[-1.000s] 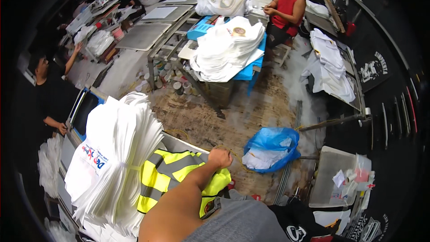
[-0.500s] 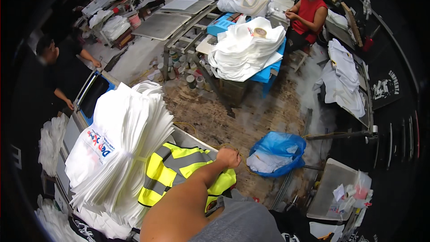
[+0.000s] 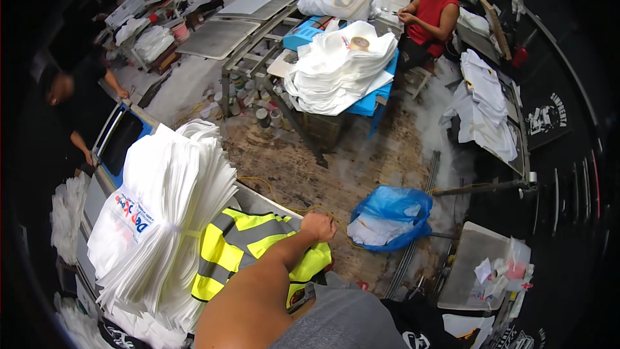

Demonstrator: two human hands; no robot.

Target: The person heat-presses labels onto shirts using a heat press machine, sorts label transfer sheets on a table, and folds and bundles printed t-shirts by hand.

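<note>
My left hand (image 3: 318, 227) is closed with curled fingers, near the front rim of the worktable. What it holds, if anything, is hidden. My bare forearm crosses over a yellow and grey high-visibility vest (image 3: 223, 243), which lies on the table. Left of the vest rises a tall bundle of white fabric sheets (image 3: 168, 174), bound round the middle with a pale band and carrying blue and red print. My right hand is out of view.
A blue plastic bag (image 3: 392, 216) of white pieces sits on the floor (image 3: 323, 181). Beyond stands a table with stacked white sheets (image 3: 342, 68). A person in red (image 3: 436, 16) is at the back; another in black (image 3: 64, 100) grips a blue-edged frame (image 3: 126, 132) at left.
The whole view has shifted slightly, so most things appear a little farther left. My left hand keeps its curled pose beside the vest.
</note>
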